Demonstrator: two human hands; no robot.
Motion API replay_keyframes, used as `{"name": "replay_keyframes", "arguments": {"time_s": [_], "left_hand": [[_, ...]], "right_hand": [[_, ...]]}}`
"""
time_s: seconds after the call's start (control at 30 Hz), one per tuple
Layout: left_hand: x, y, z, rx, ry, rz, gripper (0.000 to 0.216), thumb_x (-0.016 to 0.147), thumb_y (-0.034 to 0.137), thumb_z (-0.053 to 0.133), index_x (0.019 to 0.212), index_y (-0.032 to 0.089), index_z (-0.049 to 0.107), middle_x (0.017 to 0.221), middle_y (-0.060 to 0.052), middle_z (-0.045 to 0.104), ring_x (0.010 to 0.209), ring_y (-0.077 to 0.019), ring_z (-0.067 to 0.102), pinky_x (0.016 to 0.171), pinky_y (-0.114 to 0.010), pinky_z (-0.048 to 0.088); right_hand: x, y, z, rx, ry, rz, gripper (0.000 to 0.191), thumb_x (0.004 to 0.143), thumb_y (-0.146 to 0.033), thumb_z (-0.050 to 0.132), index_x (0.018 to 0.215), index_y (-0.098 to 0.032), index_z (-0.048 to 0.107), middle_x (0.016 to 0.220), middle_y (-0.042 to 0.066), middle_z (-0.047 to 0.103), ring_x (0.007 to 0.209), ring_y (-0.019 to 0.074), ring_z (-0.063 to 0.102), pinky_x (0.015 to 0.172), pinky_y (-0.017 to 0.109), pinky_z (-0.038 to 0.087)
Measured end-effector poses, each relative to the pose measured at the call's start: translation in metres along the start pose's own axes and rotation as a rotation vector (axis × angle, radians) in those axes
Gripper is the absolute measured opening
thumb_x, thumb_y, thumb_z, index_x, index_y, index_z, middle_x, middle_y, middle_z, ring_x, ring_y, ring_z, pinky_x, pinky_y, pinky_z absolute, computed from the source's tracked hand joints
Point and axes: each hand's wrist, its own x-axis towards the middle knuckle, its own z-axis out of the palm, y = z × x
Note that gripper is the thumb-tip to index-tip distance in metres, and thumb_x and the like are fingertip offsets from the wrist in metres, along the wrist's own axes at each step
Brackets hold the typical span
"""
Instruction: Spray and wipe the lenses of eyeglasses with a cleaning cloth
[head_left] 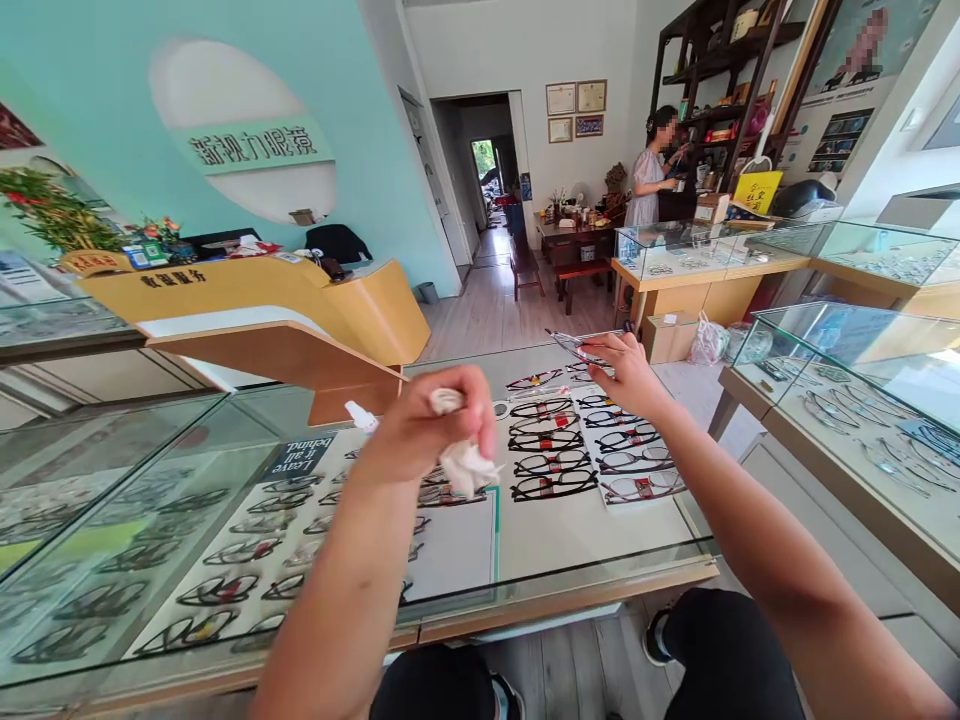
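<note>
My left hand is closed around a crumpled white cloth, which hangs below the fingers above the glass counter. At the counter's far right edge, my right hand has its fingers and thumb on a pair of eyeglasses; the fingers cover part of the frame. Rows of eyeglasses with red labels lie below and between my hands. Left of my left hand is a small white bottle. A white sheet with a green edge lies below the cloth.
The glass display counter spans the space before me. Another glass case stands at the right. A wooden reception desk is beyond on the left. A person stands by shelves at the back right.
</note>
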Motion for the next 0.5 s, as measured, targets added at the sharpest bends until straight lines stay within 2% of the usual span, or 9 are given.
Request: {"name": "replay_keyframes", "arguments": {"time_s": [0.07,0.13,0.23,0.33,0.5], "left_hand": [[0.009,-0.022,0.0,0.049,-0.061,0.003,0.059,0.07,0.057,0.101,0.071,0.016,0.059,0.062,-0.004,0.069,0.046,-0.0077,0.047,0.044,-0.019,0.031],[0.018,-0.047,-0.001,-0.028,-0.004,-0.022,0.06,0.073,0.059,0.099,0.074,0.017,0.056,0.063,-0.001,0.066,0.043,-0.0046,0.036,0.041,-0.018,0.024],[0.025,-0.077,-0.001,-0.187,0.044,-0.11,0.059,0.072,0.055,0.1,0.081,0.019,0.055,0.062,0.006,0.054,0.044,-0.0035,0.029,0.039,-0.016,0.02],[0.025,-0.093,-0.001,-0.252,0.006,-0.189,0.058,0.075,0.054,0.097,0.081,0.02,0.051,0.058,0.01,0.042,0.045,-0.0038,0.023,0.04,-0.015,0.021],[0.024,-0.101,-0.001,-0.276,0.012,-0.238,0.055,0.085,0.056,0.089,0.078,0.02,0.048,0.054,0.011,0.032,0.045,-0.005,0.021,0.042,-0.015,0.024]], "right_hand": [[-0.003,-0.014,0.004,0.034,0.011,-0.055,0.043,0.107,-0.032,0.053,0.143,-0.019,0.073,0.152,0.012,0.068,0.122,0.0346,0.055,0.105,0.051,0.043],[-0.007,-0.029,0.009,0.067,0.036,-0.11,0.044,0.107,-0.029,0.053,0.145,-0.02,0.072,0.151,0.012,0.068,0.119,0.0341,0.055,0.101,0.05,0.044],[-0.016,-0.05,0.016,0.091,0.091,-0.185,0.044,0.106,-0.027,0.054,0.147,-0.022,0.069,0.151,0.011,0.068,0.116,0.0334,0.056,0.097,0.05,0.044],[-0.025,-0.068,0.02,0.097,0.112,-0.259,0.05,0.105,-0.025,0.054,0.155,-0.025,0.062,0.156,0.01,0.065,0.116,0.0332,0.056,0.099,0.052,0.044],[-0.034,-0.087,0.022,0.065,0.108,-0.341,0.062,0.105,-0.024,0.054,0.166,-0.026,0.048,0.159,0.01,0.062,0.114,0.0333,0.057,0.095,0.052,0.043]]}}
